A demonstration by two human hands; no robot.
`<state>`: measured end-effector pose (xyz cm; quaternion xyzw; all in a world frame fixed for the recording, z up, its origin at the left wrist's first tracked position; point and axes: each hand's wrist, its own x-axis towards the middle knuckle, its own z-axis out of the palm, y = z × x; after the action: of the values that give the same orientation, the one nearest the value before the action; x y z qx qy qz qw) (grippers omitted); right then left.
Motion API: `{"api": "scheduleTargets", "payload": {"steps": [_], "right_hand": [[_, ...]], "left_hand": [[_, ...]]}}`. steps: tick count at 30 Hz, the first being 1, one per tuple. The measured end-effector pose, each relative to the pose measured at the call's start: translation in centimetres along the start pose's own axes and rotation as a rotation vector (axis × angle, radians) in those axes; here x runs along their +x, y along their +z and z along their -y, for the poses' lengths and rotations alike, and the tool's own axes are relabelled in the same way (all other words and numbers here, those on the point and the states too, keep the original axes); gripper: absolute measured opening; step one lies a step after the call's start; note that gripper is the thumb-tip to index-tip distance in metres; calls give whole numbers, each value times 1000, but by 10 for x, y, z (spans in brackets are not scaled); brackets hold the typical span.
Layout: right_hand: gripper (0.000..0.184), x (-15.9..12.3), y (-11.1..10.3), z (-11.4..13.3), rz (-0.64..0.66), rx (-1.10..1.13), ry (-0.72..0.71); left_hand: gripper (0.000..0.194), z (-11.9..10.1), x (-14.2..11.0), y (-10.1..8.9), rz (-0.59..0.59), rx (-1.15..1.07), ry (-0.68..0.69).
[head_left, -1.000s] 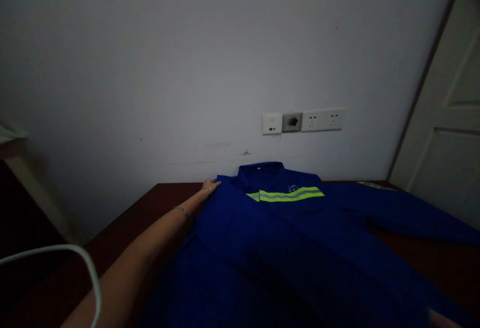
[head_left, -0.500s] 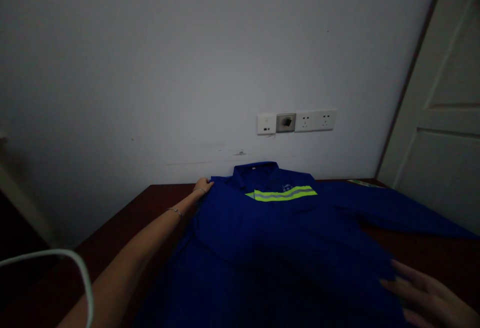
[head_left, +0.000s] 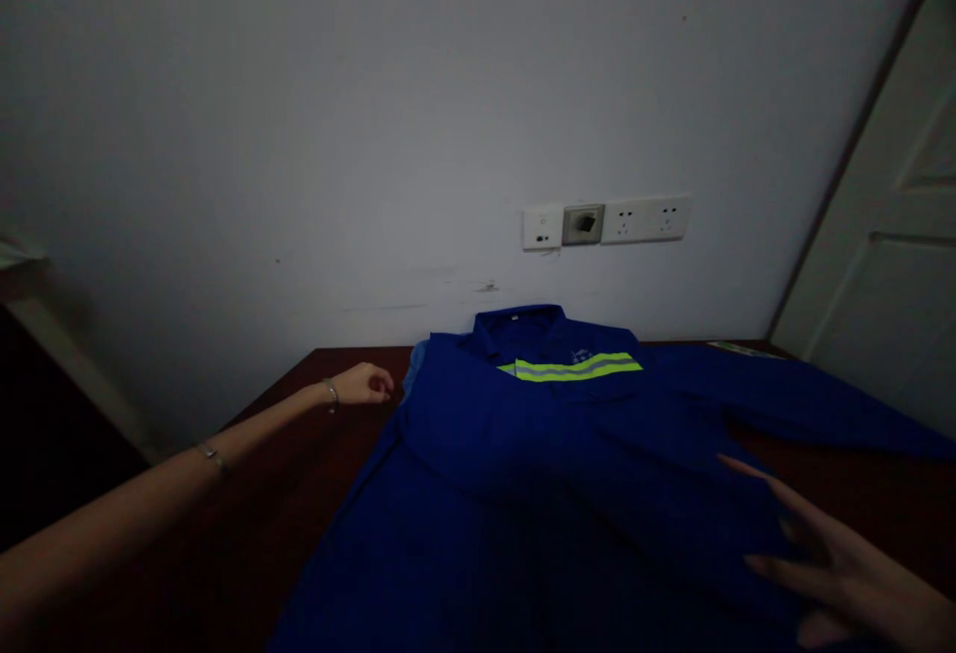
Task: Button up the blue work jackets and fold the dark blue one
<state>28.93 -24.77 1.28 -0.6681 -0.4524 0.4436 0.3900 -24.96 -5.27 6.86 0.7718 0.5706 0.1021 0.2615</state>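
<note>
A blue work jacket with a collar and a yellow-and-grey reflective strip lies spread on a dark red-brown table. Cloth on its left side covers part of the strip, and lighter blue fabric peeks out at the left shoulder. My left hand, bracelets on its arm, is just left of that shoulder, apart from the jacket, fingers curled with nothing in them. Over the jacket's lower right side my right hand is open, fingers spread; whether it touches the cloth I cannot tell.
A pale wall with a row of sockets stands behind the table. One sleeve stretches right toward a panelled door. A flat printed item lies by the wall. Dark furniture stands at left.
My left hand has let go of the jacket's shoulder and moved left, away from it. My right hand has come in from the lower right over the jacket. The white cable has left view.
</note>
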Motion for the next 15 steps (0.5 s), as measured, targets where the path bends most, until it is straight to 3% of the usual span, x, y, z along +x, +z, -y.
{"api": "scheduleTargets", "payload": {"steps": [3, 5, 10, 15], "right_hand": [[102, -6, 1, 15, 138, 73, 67], [100, -11, 5, 21, 122, 108, 35], [91, -24, 13, 28, 48, 133, -16], [91, -26, 9, 30, 56, 208, 23]], "left_hand": [[24, 1, -10, 12, 103, -41, -12], [22, 0, -11, 20, 139, -24, -15], [13, -2, -3, 33, 84, 186, 29], [10, -7, -3, 35, 35, 434, -47]]}}
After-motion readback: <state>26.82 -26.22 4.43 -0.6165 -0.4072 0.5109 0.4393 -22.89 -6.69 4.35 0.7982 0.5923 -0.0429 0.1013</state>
